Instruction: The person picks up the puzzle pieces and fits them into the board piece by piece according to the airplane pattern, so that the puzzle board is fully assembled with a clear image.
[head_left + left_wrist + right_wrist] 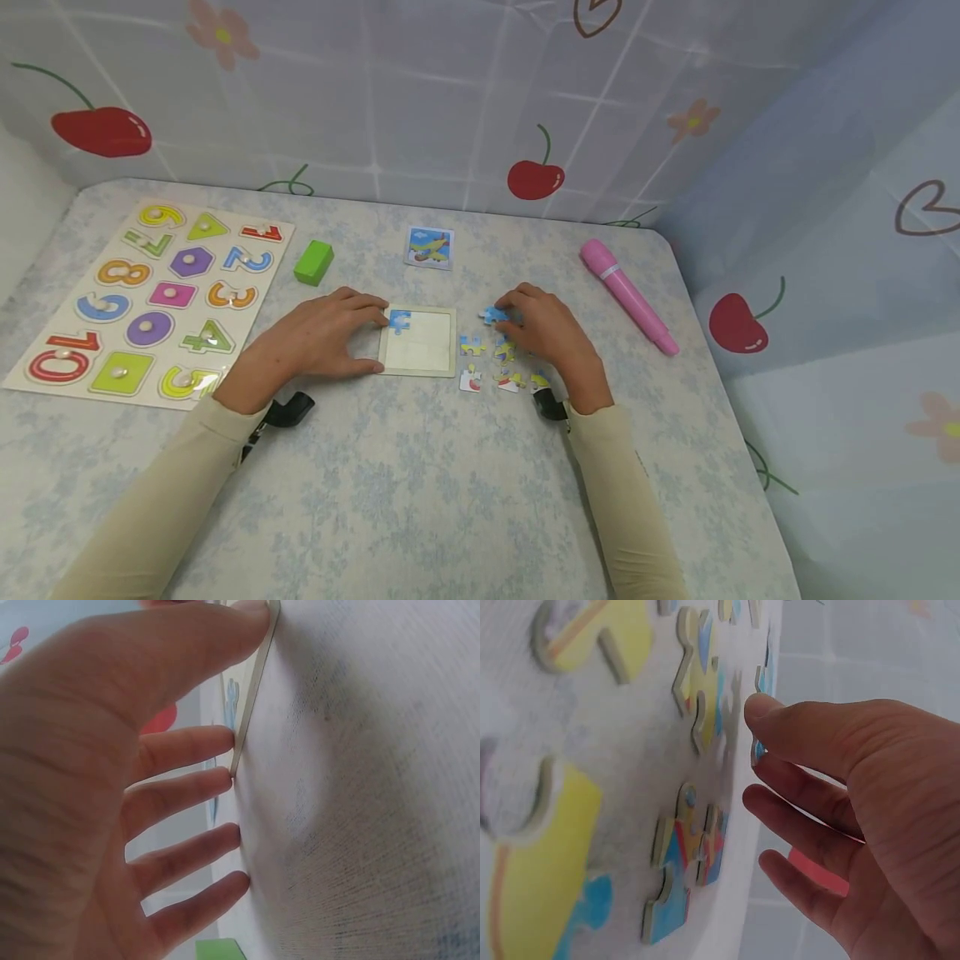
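Note:
My left hand point(330, 333) rests at the left side of a small square puzzle tray point(453, 346). Its thumb and fingertips touch the tray's edge, with the fingers point(187, 787) fairly straight and spread. One blue jigsaw piece point(400, 320) lies in the tray's far left corner. To the right of the tray, my right hand point(547, 329) pinches a blue puzzle piece point(492, 315) between thumb and forefinger, just above the table. Beneath and beside that hand lie several loose puzzle pieces point(472, 345), yellow, blue, white and red; some are partly hidden by it.
A picture card with a yellow plane point(430, 247) lies behind the tray. A green block point(313, 262) stands beside a number-and-shape peg board point(150, 304) on the left. At the right lies a pink pen-like stick point(630, 296). A patterned curtain point(420, 108) hangs behind the table.

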Tool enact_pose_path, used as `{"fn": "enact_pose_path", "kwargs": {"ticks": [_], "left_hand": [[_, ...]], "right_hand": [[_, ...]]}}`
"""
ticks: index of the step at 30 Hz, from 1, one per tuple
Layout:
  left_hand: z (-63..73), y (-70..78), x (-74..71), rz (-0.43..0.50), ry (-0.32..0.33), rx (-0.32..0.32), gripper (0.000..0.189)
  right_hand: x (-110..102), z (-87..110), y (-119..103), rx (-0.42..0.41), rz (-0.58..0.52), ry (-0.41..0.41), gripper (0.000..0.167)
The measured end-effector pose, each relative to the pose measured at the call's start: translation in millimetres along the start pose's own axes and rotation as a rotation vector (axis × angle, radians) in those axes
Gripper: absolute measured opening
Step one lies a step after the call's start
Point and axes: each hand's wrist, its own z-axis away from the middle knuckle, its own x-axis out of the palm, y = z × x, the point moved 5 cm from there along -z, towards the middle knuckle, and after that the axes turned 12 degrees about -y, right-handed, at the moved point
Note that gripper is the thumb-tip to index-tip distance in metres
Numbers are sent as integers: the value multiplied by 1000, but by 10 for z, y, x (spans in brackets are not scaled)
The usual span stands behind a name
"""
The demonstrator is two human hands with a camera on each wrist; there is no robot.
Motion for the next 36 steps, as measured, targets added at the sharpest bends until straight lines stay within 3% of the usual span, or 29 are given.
{"fn": "enact_pose_path", "kwargs": {"ticks": [9, 36], "left_hand": [[-6, -15, 4, 0, 9, 9, 66], [-8, -11, 12, -9, 9, 9, 67]], "right_hand": [[-41, -82, -164, -89, 29, 3, 33], [61, -315, -580, -146, 42, -56, 32]]}}
